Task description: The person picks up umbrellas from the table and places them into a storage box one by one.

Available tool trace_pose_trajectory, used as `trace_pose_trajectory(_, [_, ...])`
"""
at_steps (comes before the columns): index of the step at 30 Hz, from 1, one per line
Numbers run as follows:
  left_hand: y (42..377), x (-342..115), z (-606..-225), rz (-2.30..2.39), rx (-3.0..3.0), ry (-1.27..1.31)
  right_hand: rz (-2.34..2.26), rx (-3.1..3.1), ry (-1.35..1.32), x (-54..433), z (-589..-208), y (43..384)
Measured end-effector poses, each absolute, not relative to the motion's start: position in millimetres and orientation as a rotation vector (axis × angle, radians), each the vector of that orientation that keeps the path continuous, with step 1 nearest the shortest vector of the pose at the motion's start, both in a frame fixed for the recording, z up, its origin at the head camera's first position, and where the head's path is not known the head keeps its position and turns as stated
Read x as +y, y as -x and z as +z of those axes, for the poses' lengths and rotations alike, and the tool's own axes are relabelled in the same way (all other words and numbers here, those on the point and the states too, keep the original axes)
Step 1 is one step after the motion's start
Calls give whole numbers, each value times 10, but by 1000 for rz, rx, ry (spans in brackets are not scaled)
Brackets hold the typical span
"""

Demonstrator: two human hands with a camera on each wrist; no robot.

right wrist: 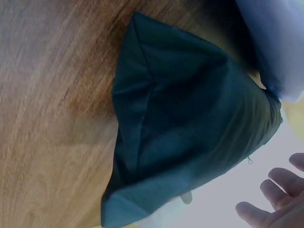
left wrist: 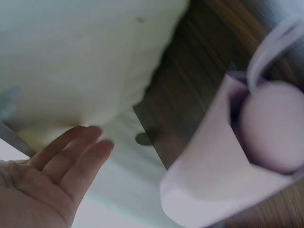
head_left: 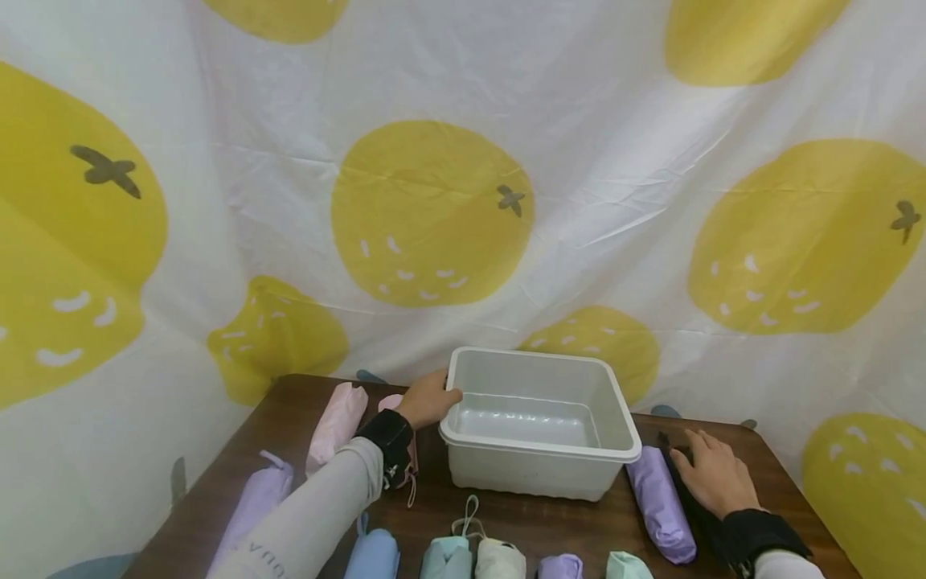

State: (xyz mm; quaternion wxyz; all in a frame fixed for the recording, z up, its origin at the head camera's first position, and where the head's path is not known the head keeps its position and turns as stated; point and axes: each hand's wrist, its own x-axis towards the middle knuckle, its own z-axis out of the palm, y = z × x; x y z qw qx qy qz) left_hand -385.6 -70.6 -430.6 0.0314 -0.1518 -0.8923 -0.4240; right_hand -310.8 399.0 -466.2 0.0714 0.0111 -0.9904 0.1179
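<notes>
My left hand (head_left: 432, 398) holds the left rim of a light grey plastic basin (head_left: 538, 474), with the thumb over the edge. Nothing lies inside the basin. In the left wrist view, the fingers (left wrist: 85, 159) look nearly straight beside a pink folding umbrella (left wrist: 209, 166), whose rounded handle and strap show. On the right, my right hand (head_left: 716, 474) rests over a dark folding umbrella (head_left: 696, 515) with its fingers loosely spread. That umbrella's dark green cover fills the middle of the right wrist view. A purple umbrella (head_left: 660, 505) lies between the dark one and the basin.
Pink (head_left: 338, 426) and lilac umbrellas (head_left: 253, 503) lie at the left of the brown table (head_left: 405, 503). Along the near side are several more, including blue (head_left: 372, 555), teal (head_left: 444, 556) and cream ones (head_left: 499, 558). A lemon-print curtain (head_left: 600, 201) hangs behind.
</notes>
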Motion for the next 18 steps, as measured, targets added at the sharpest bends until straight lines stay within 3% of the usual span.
trace_pose_trajectory(18, [3656, -393, -4180, -1213, -2730, 19, 429, -3018, 30, 3972, -4815, 3145])
